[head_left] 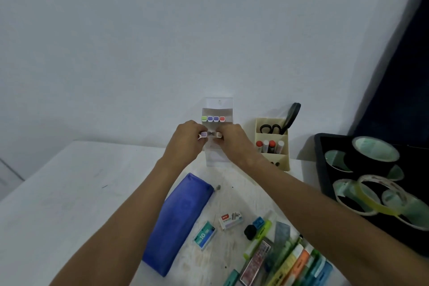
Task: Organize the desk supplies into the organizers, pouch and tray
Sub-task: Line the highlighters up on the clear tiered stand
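A clear acrylic organizer (219, 102) stands against the wall with several coloured marker caps (213, 118) showing in its upper tier. In front of its lower tier, my left hand (185, 139) and my right hand (233, 139) both pinch small markers; a lilac cap (203, 134) and a pale cap (218, 134) show between my fingers. A blue pouch (177, 223) lies on the desk below my arms. The black tray (325, 169) at the right holds several tape rolls (375, 148).
A beige organizer (284, 165) right of the clear one holds scissors (270, 128) and glue sticks (270, 146). Two staple boxes (205, 235) (230, 219), a sharpener (258, 223), a black eraser (250, 232) and several pens and highlighters (290, 260) lie near the front.
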A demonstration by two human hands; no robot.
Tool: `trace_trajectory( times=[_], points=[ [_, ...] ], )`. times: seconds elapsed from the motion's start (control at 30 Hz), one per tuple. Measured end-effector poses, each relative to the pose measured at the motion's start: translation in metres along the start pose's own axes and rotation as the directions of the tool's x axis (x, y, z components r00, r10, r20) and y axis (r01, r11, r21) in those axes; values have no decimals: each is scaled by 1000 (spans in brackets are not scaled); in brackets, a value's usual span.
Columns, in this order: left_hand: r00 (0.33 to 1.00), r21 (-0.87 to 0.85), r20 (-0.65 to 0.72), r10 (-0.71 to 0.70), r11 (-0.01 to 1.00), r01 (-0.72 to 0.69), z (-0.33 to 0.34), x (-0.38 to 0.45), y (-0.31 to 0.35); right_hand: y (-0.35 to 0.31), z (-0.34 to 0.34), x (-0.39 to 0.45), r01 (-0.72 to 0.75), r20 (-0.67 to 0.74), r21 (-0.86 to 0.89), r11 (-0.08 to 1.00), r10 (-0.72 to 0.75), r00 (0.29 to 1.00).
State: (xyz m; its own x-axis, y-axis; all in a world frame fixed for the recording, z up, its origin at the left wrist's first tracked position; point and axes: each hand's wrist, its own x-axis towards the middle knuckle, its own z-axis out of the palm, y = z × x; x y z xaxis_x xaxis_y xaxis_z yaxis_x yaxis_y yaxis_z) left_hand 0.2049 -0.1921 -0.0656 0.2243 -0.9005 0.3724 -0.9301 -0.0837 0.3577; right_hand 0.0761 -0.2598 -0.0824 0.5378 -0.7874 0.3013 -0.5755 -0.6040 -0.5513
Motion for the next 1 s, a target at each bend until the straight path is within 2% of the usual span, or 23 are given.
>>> trace_trajectory(
  times=[0.23,0.43,0.53,0.7,1.0],
  points=[
    [999,-49,24,-43,998,44,20,9,-9,9,16,8,-13,2,-45,999,13,1000],
    [997,-77,-17,-73,994,72,27,9,-11,8,30,1,135,-109,-6,991,-135,985],
    [998,-62,-18,-67,996,66,27,10,-12,7,33,2,139,-145,36,990,-132,981],
    [1000,-53,-23,-13,999,12,29,11,-13,5,30,9,83,-45,-42,996,-85,995],
    [996,31,-91,19,999,-16,46,14,-12,9,24,15,2,12,-198,980,1,1000]
  ],
)
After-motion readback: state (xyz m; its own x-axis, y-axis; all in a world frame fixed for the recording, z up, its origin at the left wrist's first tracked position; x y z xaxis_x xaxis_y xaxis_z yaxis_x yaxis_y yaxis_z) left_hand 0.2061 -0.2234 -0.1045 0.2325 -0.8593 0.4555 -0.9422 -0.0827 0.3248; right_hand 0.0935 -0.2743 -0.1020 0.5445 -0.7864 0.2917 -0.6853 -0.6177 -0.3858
